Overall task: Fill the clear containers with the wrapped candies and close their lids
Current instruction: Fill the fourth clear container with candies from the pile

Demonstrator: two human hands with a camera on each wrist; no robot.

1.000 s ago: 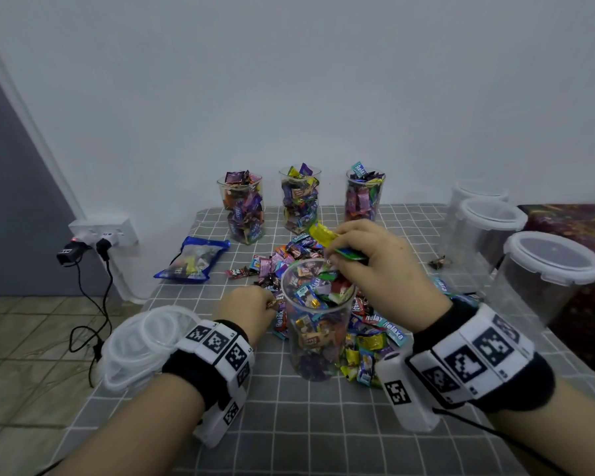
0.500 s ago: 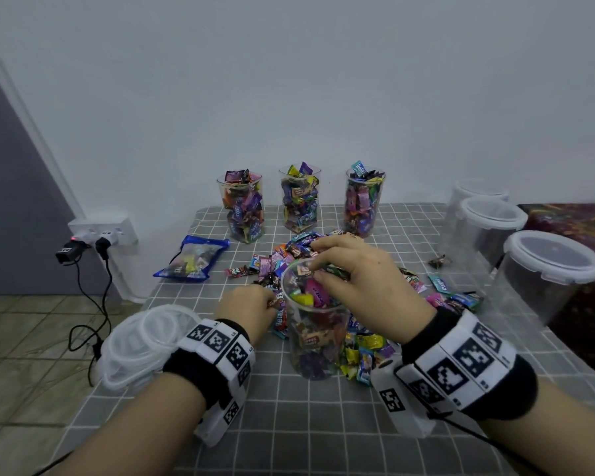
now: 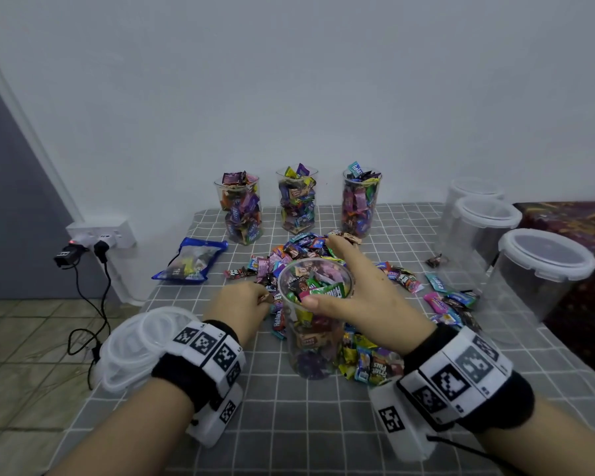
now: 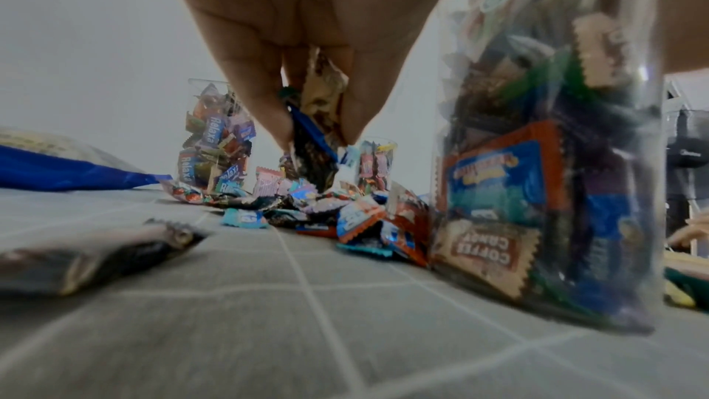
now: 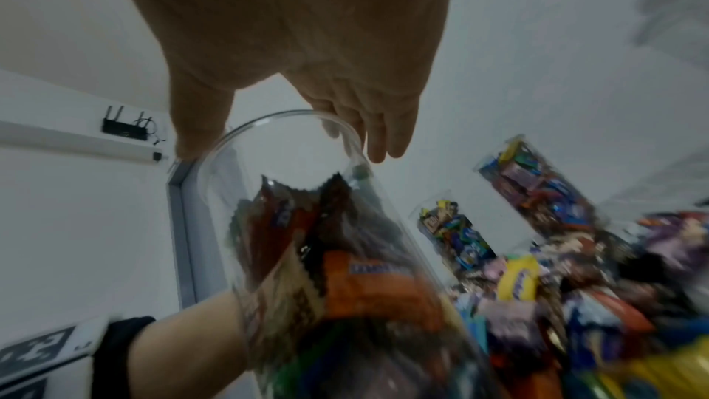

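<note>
Beside the near container, my left hand pinches candies while my right hand lies open-fingered over its rim, which I judge could tip it.

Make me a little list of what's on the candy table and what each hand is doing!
near container: upright, partly filled, no lid
left hand: pinches a few candies
right hand: fingers spread at the near container's rim, holds nothing
back containers: three, heaped, no lids
loose candies: piled on the tablecloth
loose lids: stacked by the left wrist
lidded tubs: three, right edge
</note>
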